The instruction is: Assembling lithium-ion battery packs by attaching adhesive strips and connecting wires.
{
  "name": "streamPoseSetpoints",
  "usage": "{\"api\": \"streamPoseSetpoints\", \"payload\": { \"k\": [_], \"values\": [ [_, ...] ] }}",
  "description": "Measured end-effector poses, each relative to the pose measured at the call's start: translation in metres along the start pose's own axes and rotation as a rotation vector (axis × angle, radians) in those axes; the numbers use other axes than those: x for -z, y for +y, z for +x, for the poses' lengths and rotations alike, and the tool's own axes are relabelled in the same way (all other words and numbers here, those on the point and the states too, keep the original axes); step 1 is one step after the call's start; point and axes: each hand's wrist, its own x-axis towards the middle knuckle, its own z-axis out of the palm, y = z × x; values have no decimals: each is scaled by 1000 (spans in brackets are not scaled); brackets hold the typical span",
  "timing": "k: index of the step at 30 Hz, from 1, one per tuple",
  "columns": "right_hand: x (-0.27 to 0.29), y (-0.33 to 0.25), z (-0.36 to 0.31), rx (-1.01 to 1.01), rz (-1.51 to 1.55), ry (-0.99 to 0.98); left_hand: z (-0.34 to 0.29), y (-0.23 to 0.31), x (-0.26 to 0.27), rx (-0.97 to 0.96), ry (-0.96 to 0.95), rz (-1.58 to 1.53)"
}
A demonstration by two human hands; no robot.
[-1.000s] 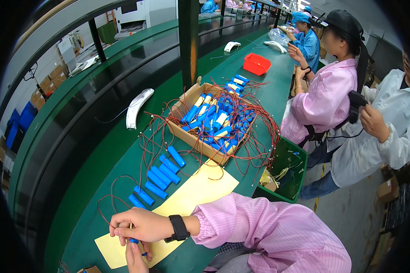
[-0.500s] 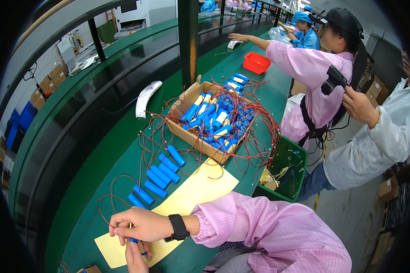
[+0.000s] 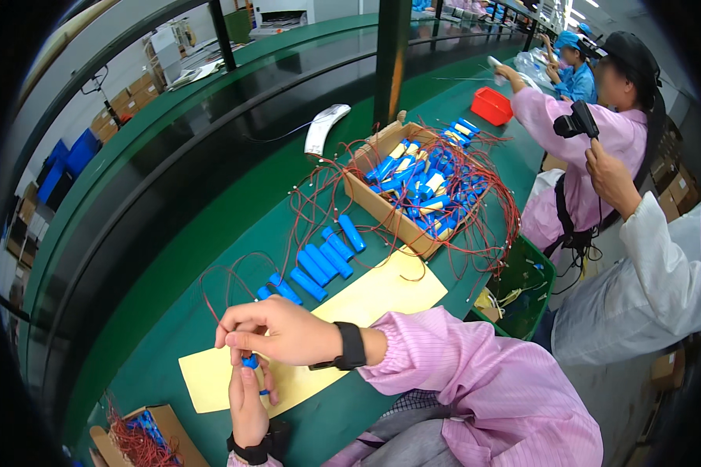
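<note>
Gripping a mostly covered blue piece [image 3: 249,361] above the yellow sheet [image 3: 206,380], the left hand [image 3: 247,405] hides its long axis and direction; the right hand [image 3: 269,333] has bunched fingers, their hold unclear.

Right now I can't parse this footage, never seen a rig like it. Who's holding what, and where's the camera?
There is no robot: a person works bare-handed. The view comes from the left of two fisheye cameras on their head, looking down, so straight edges bend.

The left hand holds a blue item, mostly hidden. The fingertips of the right hand meet just above it; what they pinch is unclear.

On the green table lie a yellow sheet, a row of blue cylinders and a cardboard box full of more, with red wires spilling out. Farther off sits a red tray.
</note>
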Motion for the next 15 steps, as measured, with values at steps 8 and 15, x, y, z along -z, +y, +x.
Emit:
{"api": "streamPoseSetpoints", "payload": {
  "k": [8,15],
  "values": [
    [45,-108,-35,168,-60,298,1,9,3,-91,-108,41],
    [175,-155,-58,187,-613,702,3,9,8,-55,-68,39]
  ]
}}
